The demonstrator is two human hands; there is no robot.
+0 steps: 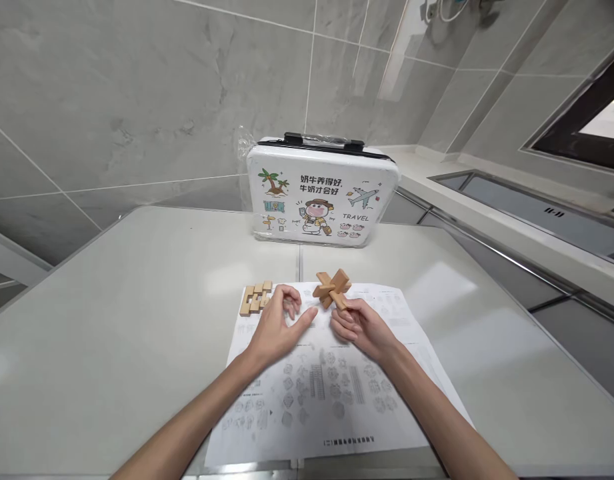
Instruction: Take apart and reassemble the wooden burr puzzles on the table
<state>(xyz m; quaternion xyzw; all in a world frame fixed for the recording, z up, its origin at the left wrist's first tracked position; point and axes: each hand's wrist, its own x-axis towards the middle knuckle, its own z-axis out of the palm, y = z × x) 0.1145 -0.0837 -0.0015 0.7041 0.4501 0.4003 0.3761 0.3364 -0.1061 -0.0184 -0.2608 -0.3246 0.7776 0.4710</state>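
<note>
My right hand (pixel 354 323) pinches one end of a wooden burr puzzle (pixel 331 289), several light-brown sticks crossed through one another, and holds it over the top part of a printed sheet (pixel 367 427). To its left, my left hand (pixel 285 323) holds nothing; its thumb is stretched toward the puzzle and its fingers are curled, with a gap between. Just beyond the left hand lie several notched wooden pieces (pixel 251 300), side by side at the sheet's upper left corner. The left hand partly hides them. Small grey diagrams and printed text cover the sheet.
A white cartoon-printed case (pixel 321 193) with a black handle, wrapped in clear plastic, stands at the back of the pale table (pixel 111 347). Behind it rises a grey tiled wall (pixel 151 87). A ledge (pixel 487 193) runs along the right side.
</note>
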